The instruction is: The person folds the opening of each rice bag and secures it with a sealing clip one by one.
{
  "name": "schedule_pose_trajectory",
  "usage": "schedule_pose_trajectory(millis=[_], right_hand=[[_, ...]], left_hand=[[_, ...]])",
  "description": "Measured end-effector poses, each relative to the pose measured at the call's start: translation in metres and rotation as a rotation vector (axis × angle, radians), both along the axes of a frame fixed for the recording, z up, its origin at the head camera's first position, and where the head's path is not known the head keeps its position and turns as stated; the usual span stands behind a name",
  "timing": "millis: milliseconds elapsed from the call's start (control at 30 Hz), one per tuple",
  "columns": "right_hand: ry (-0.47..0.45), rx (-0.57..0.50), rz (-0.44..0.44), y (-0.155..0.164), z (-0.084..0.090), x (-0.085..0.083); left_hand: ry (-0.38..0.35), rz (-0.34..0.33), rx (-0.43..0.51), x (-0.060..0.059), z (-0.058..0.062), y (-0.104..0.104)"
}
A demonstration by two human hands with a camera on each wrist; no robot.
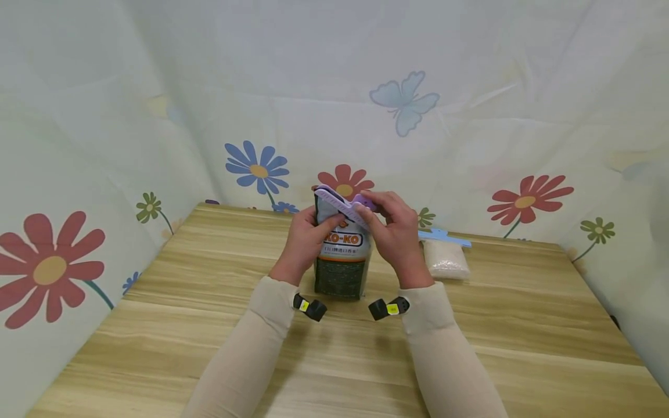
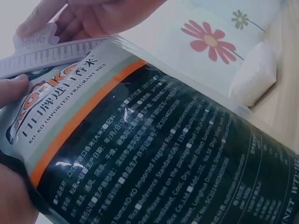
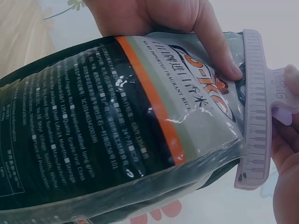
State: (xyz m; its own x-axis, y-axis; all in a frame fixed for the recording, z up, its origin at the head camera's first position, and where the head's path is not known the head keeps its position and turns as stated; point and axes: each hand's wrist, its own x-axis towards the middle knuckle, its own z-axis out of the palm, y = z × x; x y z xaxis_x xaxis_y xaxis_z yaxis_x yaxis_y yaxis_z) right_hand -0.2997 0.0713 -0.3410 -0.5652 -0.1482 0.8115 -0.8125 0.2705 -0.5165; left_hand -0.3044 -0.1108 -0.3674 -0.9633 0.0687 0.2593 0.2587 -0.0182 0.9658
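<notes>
clip [image 1: 342, 206] pinched by right hand [image 1: 397, 235] fingers atop rice bag [image 1: 342, 261].

A light wooden desk [image 1: 209, 325] with a striped grain carries the things. A dark rice bag [image 1: 342, 273] stands upright on it near the middle. To its right, close by, lies a small clear pouch of white grains [image 1: 446, 261] with a blue clip [image 1: 444, 237].

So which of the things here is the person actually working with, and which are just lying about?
In use:
- rice bag, standing on the table, gripped by the left hand
- purple clip across the bag's top, pinched by the right hand

Lying about:
- small clear bag of white grains, to the right
- blue clip at its top
- wooden table
</notes>
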Motion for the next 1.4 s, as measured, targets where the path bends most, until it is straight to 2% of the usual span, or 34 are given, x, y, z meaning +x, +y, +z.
schedule_pose_trajectory(millis=[200, 400, 633, 800, 1000, 1267, 1400], right_hand=[[-0.091, -0.065, 0.015, 0.004, -0.007, -0.001], [-0.263, -0.168, -0.033, 0.018, -0.019, -0.002], [-0.401, -0.252, 0.039, 0.036, -0.028, -0.006], [-0.507, -0.289, 0.098, 0.045, -0.036, -0.011], [-0.600, -0.223, 0.158, 0.052, -0.049, -0.016], [-0.748, -0.017, 0.189, 0.054, -0.063, -0.021], [-0.761, 0.073, 0.246, 0.053, -0.065, -0.021]], left_hand=[[0.011, 0.012, -0.034, -0.002, 0.000, -0.001], [0.012, -0.041, -0.073, -0.006, -0.002, -0.009], [-0.007, -0.120, -0.150, -0.008, -0.001, -0.025], [-0.039, -0.182, -0.246, -0.011, -0.003, -0.034], [-0.103, -0.268, -0.299, -0.015, -0.009, -0.043], [-0.196, -0.406, -0.358, -0.014, -0.013, -0.047], [-0.239, -0.455, -0.397, -0.015, -0.015, -0.048]])
